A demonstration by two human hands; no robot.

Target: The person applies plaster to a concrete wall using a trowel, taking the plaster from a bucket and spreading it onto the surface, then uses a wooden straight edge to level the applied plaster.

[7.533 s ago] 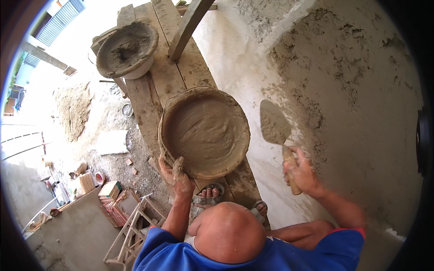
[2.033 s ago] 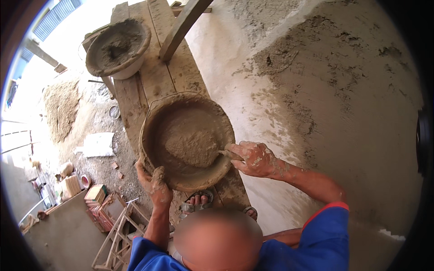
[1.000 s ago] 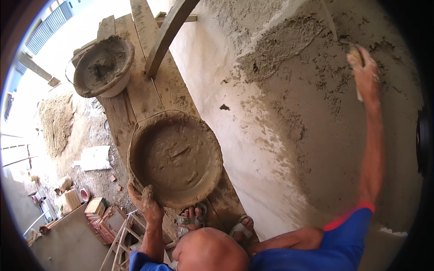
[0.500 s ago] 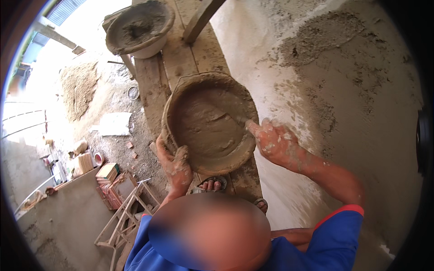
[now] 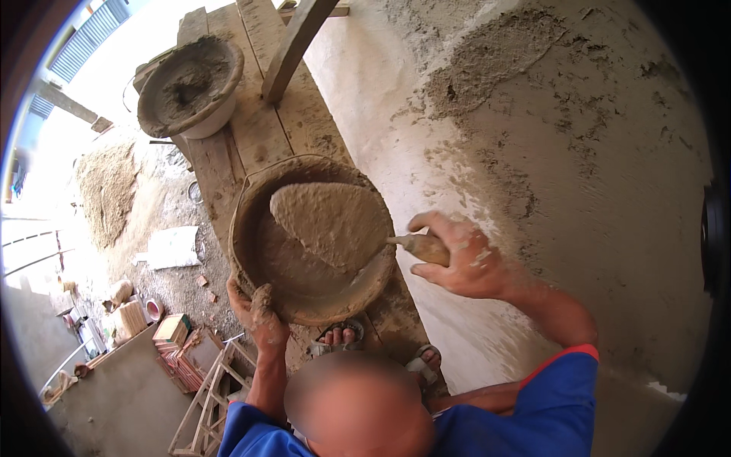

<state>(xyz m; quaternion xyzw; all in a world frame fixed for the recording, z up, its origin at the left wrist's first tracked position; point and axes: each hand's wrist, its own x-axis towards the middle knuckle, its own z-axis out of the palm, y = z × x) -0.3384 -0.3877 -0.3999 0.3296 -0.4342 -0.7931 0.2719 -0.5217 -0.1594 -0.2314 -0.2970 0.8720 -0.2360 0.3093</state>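
Observation:
A mud-caked round bucket of wet grey-brown mortar [image 5: 270, 278] is in front of me on the plank platform [image 5: 266, 133]. My left hand [image 5: 261, 316] grips its lower-left side, with mortar crusted on the fingers. My right hand [image 5: 468, 263] holds a trowel [image 5: 426, 249] by its wooden handle at the bucket's right rim. The blade, thickly covered with a mound of mortar [image 5: 327, 221], is over the middle of the bucket.
A second tub of mortar [image 5: 232, 65] stands at the far end of the planks, beside a slanted wooden post [image 5: 297, 49]. A partly plastered wall [image 5: 571, 190] runs along my right. Down left are a sand pile [image 5: 106, 194], stacked tiles [image 5: 175, 358] and a wooden frame [image 5: 205, 415].
My right hand went out to the wall with the trowel a second ago and came back to the bucket. Now the blade is raised, heaped with mortar. My left hand stays on the bucket.

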